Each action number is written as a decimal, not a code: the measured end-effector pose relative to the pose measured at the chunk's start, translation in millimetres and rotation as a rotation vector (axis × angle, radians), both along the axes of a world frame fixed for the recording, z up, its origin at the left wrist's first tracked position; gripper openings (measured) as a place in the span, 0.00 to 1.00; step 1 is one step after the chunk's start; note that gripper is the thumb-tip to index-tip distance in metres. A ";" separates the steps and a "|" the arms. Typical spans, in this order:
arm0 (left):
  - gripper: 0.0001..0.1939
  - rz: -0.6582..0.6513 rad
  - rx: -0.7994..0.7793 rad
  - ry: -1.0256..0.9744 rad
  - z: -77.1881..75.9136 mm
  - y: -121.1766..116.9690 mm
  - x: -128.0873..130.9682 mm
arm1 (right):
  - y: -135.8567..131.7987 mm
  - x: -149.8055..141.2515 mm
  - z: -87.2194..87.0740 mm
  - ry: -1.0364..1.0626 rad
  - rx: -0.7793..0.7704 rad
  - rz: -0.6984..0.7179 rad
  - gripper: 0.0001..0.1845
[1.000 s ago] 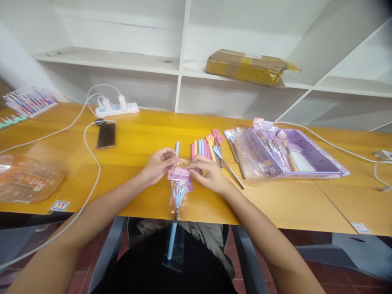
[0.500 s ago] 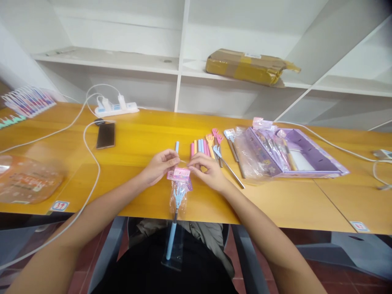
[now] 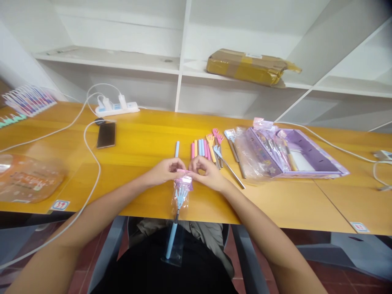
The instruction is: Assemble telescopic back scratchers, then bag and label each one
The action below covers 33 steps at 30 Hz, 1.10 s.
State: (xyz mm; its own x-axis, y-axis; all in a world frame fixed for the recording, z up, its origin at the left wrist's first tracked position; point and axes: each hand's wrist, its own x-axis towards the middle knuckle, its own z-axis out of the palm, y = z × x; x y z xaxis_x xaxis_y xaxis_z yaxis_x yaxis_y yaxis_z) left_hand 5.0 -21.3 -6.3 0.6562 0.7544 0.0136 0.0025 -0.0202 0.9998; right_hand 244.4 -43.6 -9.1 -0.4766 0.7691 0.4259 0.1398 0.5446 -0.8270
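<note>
My left hand (image 3: 167,170) and my right hand (image 3: 206,172) both pinch the pink header card (image 3: 184,173) at the top of a clear plastic bag. Inside the bag lies a blue back scratcher (image 3: 181,197) with a hand-shaped head up and its blue handle hanging past the table edge over my lap. Beyond my hands, several coloured handle tubes (image 3: 201,148) lie in a row. Beside them are loose scratcher heads on metal rods, among them a yellow one (image 3: 210,141) and a blue one (image 3: 218,152). A single blue tube (image 3: 177,149) lies behind my left hand.
At right, a purple display box (image 3: 318,157) holds several bagged scratchers, with loose clear bags (image 3: 252,159) beside it. A phone (image 3: 106,135), a power strip (image 3: 118,109), white cables and an orange pouch (image 3: 30,179) are at left. A taped carton (image 3: 246,67) sits on the shelf.
Both hands have moved down slightly onto the header card, and their fingers now close on its two sides. The bagged scratcher hangs in nearly the same place.
</note>
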 end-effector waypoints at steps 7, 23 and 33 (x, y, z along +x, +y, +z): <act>0.17 -0.018 0.013 -0.010 -3.1 1.0 0.0 | -0.9 -4.9 -12.3 -0.042 -0.358 0.139 0.18; 0.19 -0.157 -0.016 0.133 5.2 -1.2 -5.3 | 1.7 5.0 1.4 0.105 -0.420 0.378 0.12; 0.22 0.129 -0.100 -0.041 7.5 -3.3 -0.4 | 15.5 15.6 -6.5 0.090 -0.612 0.398 0.29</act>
State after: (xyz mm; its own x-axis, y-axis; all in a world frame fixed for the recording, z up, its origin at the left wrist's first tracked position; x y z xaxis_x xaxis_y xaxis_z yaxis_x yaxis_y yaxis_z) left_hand 4.6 -24.5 1.2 0.5539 0.8316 -0.0415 -0.0420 0.0777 0.9961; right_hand 260.0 -28.1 -15.6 -0.7527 0.6579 0.0261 -0.0551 -0.0234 -0.9982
